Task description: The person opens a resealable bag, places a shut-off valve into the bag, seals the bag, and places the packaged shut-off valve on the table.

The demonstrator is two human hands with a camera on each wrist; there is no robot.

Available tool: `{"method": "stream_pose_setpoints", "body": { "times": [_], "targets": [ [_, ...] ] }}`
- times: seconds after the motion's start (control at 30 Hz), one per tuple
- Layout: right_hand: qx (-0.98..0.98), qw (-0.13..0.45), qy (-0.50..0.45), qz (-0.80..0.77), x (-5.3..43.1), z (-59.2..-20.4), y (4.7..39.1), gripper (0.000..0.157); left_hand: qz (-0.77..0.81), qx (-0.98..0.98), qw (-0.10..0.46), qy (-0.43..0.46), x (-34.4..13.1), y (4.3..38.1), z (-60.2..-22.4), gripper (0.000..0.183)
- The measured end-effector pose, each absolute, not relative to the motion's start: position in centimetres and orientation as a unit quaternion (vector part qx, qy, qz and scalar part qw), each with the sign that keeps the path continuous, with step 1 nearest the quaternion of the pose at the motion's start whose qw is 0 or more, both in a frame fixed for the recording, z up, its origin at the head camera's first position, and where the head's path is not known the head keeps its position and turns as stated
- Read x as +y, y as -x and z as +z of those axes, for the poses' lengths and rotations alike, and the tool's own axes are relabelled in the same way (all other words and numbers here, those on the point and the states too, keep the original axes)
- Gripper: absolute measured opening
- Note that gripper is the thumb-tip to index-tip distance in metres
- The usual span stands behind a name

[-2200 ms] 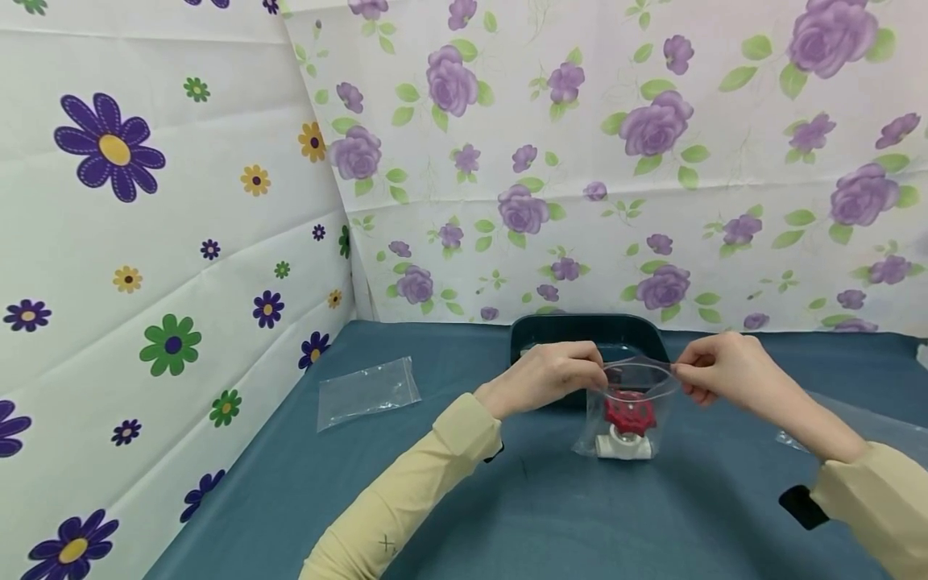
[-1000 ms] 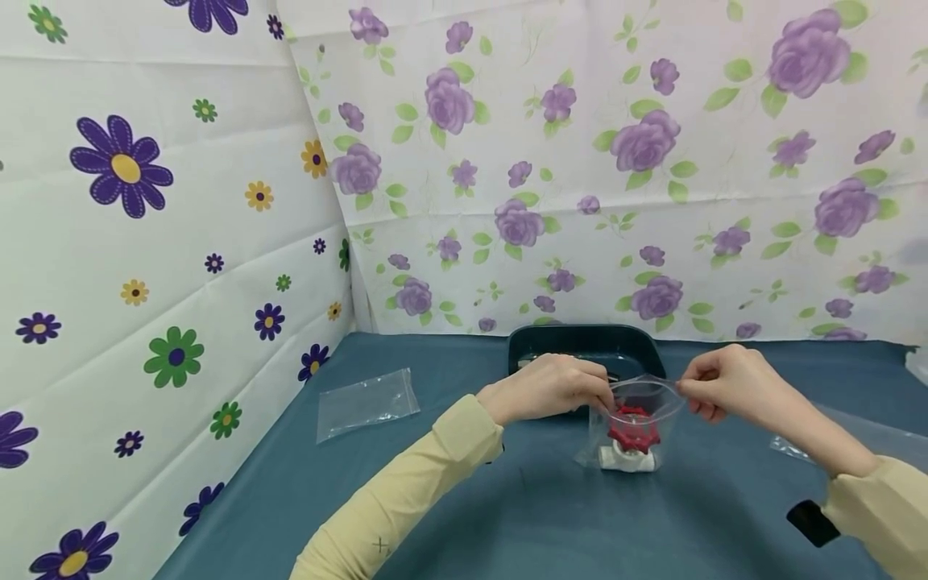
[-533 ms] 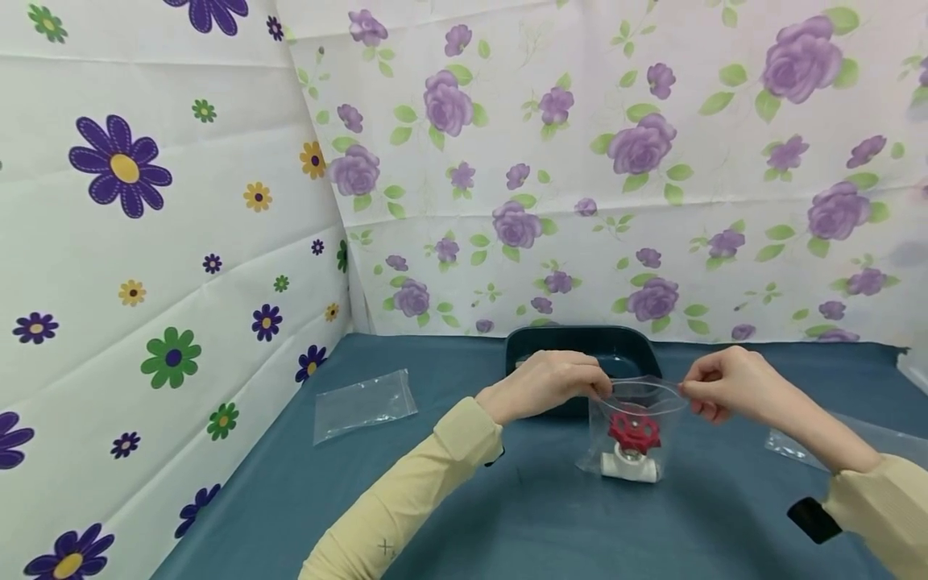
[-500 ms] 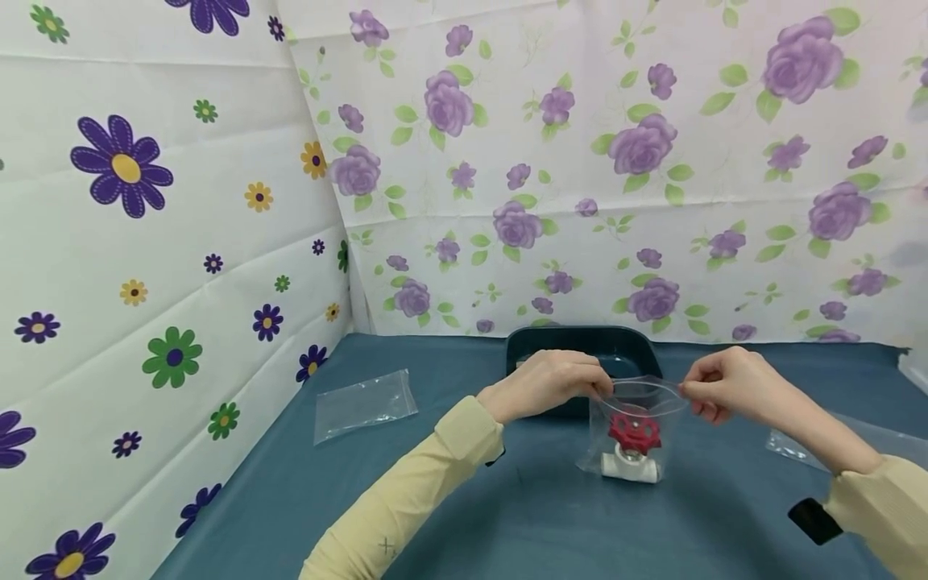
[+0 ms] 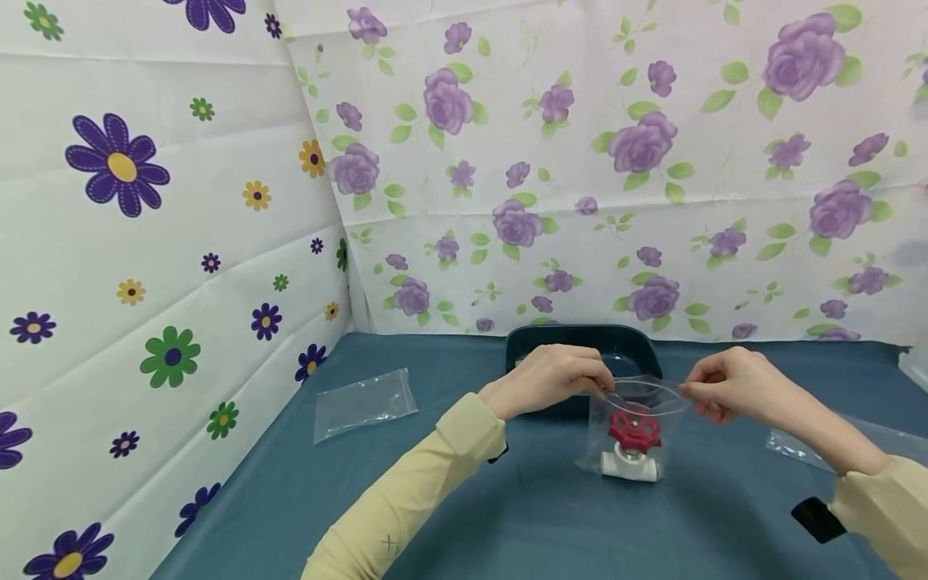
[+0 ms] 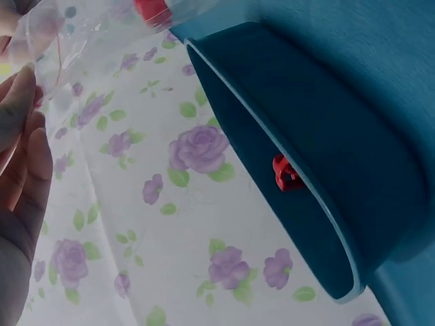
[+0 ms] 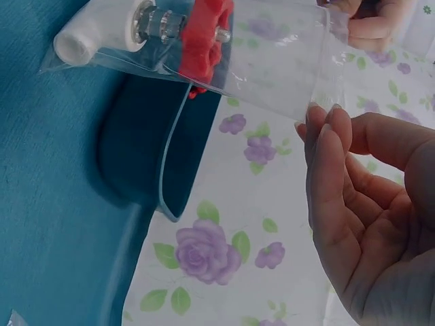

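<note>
A clear zip bag [image 5: 596,431] stands upright over the table, its mouth held spread at the top. Inside it sits a valve [image 5: 629,465] with a white pipe body and a red handwheel [image 7: 206,41]. My left hand [image 5: 554,379] pinches the left edge of the bag's mouth. At the opposite edge my right hand [image 5: 735,385] pinches the rim between thumb and index finger, as the right wrist view shows. In the left wrist view only part of the left hand [image 6: 24,170] appears, beside the bag's top.
Behind the bag stands a dark teal tray [image 5: 586,332], with a red handwheel [image 6: 285,173] showing inside it. One flat clear bag [image 5: 366,403] lies to the left on the blue tablecloth [image 5: 406,467], and more clear plastic [image 5: 880,437] lies at the right. Floral sheets [image 5: 435,185] hang behind.
The bag has stayed almost in place, pinched by both hands throughout. Over the last half second the left hand has risen slightly at the bag's rim. The view has shifted a little.
</note>
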State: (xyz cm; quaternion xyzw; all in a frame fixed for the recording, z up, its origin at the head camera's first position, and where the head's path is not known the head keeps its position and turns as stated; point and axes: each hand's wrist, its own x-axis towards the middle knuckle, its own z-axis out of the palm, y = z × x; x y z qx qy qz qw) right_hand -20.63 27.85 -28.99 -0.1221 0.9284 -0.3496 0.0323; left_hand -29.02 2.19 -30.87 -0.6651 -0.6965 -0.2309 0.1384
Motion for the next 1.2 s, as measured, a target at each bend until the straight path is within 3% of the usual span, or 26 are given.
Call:
{"method": "stream_pose_setpoints", "body": {
  "times": [0.2, 0.5, 0.7, 0.83, 1.0, 1.2],
  "targets": [
    [0.925, 0.046, 0.129, -0.355, 27.8, -29.0, 20.7, 0.019, -0.333, -0.68, 0.055, 0.651, 1.9, 29.3, -31.3, 0.015],
    [0.923, 0.041, 0.131, -0.359, 27.6, -29.0, 20.7, 0.02, -0.348, -0.702, 0.12, 0.609, 1.9, 29.2, -32.7, 0.024],
    [0.926, 0.039, 0.133, -0.352, 27.6, -29.0, 20.6, 0.02, -0.377, -0.756, 0.038, 0.534, 1.7, 28.8, -34.4, 0.051],
    [0.926, 0.038, 0.13, -0.352, 27.7, -29.0, 20.6, 0.02, -0.408, -0.768, 0.007, 0.493, 1.9, 28.6, -35.5, 0.038],
    [0.926, 0.041, 0.126, -0.354, 27.8, -29.1, 20.6, 0.022, -0.463, -0.756, 0.013, 0.463, 2.2, 28.5, -36.2, 0.021],
    [0.927, 0.04, 0.125, -0.351, 27.9, -29.2, 20.6, 0.02, -0.489, -0.742, 0.021, 0.459, 1.9, 26.2, -33.8, 0.014]
  ]
}}
